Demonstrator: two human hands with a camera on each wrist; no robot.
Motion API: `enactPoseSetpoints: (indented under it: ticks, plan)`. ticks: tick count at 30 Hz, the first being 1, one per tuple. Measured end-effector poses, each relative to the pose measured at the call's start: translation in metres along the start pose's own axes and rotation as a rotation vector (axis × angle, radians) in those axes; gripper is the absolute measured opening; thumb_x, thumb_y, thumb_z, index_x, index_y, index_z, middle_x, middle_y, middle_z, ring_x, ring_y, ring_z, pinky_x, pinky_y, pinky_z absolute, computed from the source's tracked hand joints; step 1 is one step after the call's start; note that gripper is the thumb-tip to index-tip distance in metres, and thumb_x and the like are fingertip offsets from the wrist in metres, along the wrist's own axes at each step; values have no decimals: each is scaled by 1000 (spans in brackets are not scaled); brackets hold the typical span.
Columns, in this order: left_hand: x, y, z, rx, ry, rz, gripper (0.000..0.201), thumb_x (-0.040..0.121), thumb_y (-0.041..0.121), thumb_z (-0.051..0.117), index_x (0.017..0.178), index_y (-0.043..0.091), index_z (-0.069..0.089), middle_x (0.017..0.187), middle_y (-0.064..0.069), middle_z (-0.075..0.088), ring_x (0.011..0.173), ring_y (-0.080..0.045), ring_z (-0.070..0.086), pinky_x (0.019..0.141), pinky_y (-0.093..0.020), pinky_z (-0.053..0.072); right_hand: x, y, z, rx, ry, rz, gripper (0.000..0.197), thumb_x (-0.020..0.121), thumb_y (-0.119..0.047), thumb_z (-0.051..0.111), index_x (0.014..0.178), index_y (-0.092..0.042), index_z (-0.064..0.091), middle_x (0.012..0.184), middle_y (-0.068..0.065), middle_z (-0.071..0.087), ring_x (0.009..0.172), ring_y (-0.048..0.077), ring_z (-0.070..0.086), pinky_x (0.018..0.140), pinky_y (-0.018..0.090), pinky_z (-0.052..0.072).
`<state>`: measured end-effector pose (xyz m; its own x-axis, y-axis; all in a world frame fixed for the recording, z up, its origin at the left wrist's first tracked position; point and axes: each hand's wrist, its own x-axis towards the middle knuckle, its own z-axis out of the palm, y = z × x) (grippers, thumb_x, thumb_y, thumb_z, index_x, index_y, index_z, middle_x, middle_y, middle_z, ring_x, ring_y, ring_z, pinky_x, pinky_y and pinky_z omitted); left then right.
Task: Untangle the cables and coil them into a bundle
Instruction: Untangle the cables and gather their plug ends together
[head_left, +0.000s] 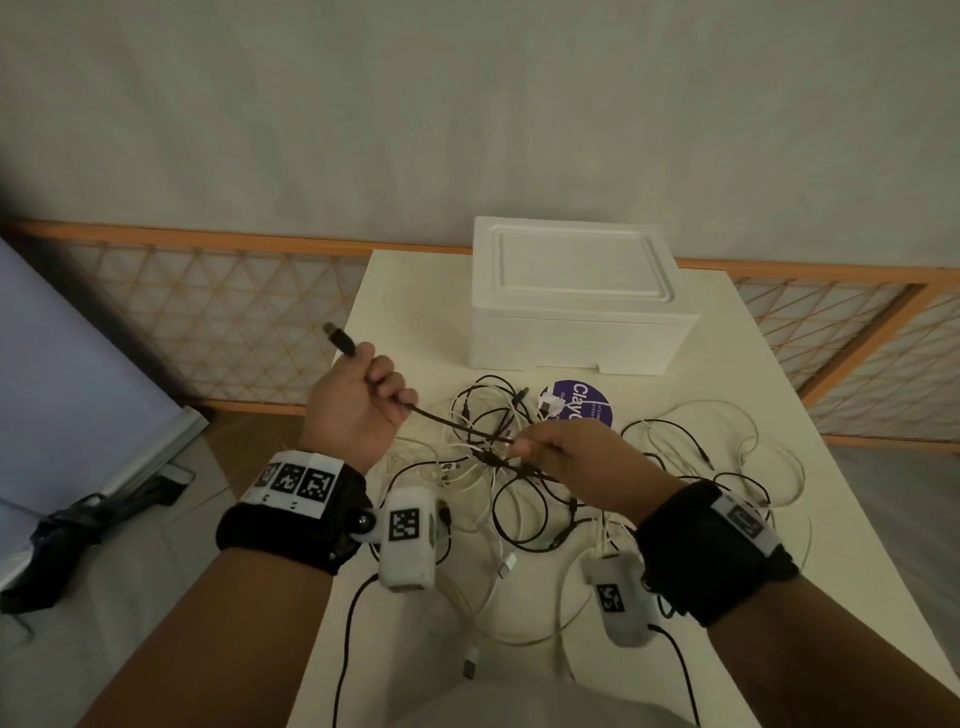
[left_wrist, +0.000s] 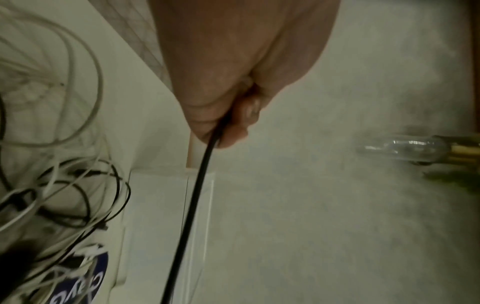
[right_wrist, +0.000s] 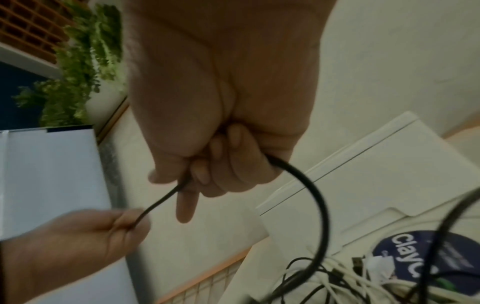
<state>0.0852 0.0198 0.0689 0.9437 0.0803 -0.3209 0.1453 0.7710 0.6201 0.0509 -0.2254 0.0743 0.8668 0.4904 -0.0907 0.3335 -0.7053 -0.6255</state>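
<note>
One black cable lifted from the tangle, nothing coiled yet

On the white surface (head_left: 727, 364), near the white foam box (head_left: 576, 296), the tangled pile of black and white cables (head_left: 498, 467) is still knotted. The left hand (head_left: 353, 405) has its grip curled around the thin black cable (head_left: 447, 421) near its plug; the right hand (head_left: 576, 462) pinches the same cable over the pile.

Matt white foam box (head_left: 582, 306), smooth pale tabletop (head_left: 727, 374), glossy black cable (head_left: 447, 418), wooden lattice (head_left: 234, 322).

Left hand (left_wrist: 233, 82) grips a black cable (left_wrist: 192, 205) beside tangled cables (left_wrist: 64, 195).
</note>
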Motion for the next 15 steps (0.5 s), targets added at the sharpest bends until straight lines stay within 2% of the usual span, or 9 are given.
enactPoseSetpoints:
  ticks: [2,4,6,7,8,10,11,13,15]
  plan:
    - [7,11,-13,-10,110,66,31,101,32,35,74,21,45,50,9,35,39,-7,30,42,-16,32,-8,7,-10,14,80,80,49,93,-52,36,91,-16,69,63,-5,54,58,1,49,56,14,36]
    - [13,21,-32,53,253,118,29,101,33,37,76,22,47,50,9,32,37,-6,27,39,-15,27,-14,22,-15,-60,149,171,48,96,-49,37,83,-12,65,62,-4,53,60,7,50,58,18,36]
    - [14,27,-50,102,357,114,25,100,27,39,77,24,47,51,8,32,35,-6,26,38,-14,26,-21,41,-16,-102,129,301,41,97,-44,43,77,-12,61,61,-3,56,61,13,53,59,23,40]
    - [13,27,-56,124,373,87,25,100,23,39,76,25,46,53,8,34,35,-6,27,39,-13,27,-24,47,-14,-115,49,371,38,96,-42,47,78,-12,61,64,-1,61,60,13,56,59,26,43]
    - [10,25,-61,153,372,53,25,99,17,39,76,24,46,55,7,39,35,-6,31,40,-13,31,-26,51,-11,-135,-94,428,34,95,-39,50,82,-11,63,70,3,66,62,15,60,60,27,47]
    - [4,11,-70,248,355,-20,27,96,5,41,77,22,49,59,5,49,39,-8,39,44,-17,39,-27,56,4,-266,-391,461,30,92,-34,54,94,-7,66,93,9,70,82,21,67,67,28,49]
    - [0,2,-73,301,347,-55,28,95,1,41,76,21,50,60,5,51,41,-8,41,45,-19,41,-24,55,12,-358,-437,436,28,90,-32,55,98,-8,67,101,7,68,94,22,65,74,28,49]
    - [-8,-16,-79,365,315,-118,29,94,1,40,73,20,48,62,4,50,43,-10,40,44,-22,37,-11,57,28,-428,-319,367,20,86,-30,56,96,-18,67,100,0,66,98,18,62,81,28,48]
    - [-16,-32,-83,367,269,-159,24,94,7,41,74,19,46,63,2,48,42,-10,36,42,-22,32,3,54,37,-320,-144,380,15,86,-27,53,92,-24,67,95,-6,65,92,14,61,80,29,50]
